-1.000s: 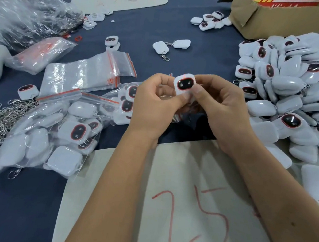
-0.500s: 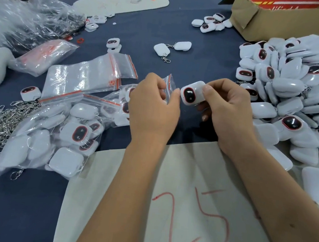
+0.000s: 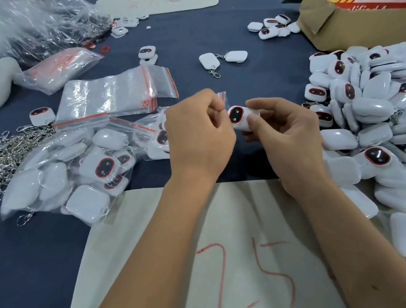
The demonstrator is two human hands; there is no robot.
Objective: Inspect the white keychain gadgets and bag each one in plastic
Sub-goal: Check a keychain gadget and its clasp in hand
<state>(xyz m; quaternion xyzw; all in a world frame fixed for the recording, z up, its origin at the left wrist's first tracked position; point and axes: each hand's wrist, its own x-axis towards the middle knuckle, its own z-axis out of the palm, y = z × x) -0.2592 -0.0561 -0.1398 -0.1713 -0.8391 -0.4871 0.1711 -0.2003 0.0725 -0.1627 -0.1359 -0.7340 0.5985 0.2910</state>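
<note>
The right hand (image 3: 281, 142) has its grip clamped on a white keychain gadget (image 3: 239, 117), the dark face turned to the left. The left hand (image 3: 196, 133) pinches a small plastic bag (image 3: 222, 97) just beside it, at 10 o'clock of the gadget. A pile of gadgets (image 3: 378, 118) lies at 3 o'clock on the blue surface (image 3: 20, 259), filled bags (image 3: 68, 171) at 8 o'clock.

Dark blue tabletop (image 3: 190, 36): loose gadget heap (image 3: 383, 118) along the right edge, cardboard box (image 3: 363, 25) at the far right corner, bagged gadgets (image 3: 72, 177) and chains (image 3: 7, 151) left, marked sheet (image 3: 221, 270) at the near edge.
</note>
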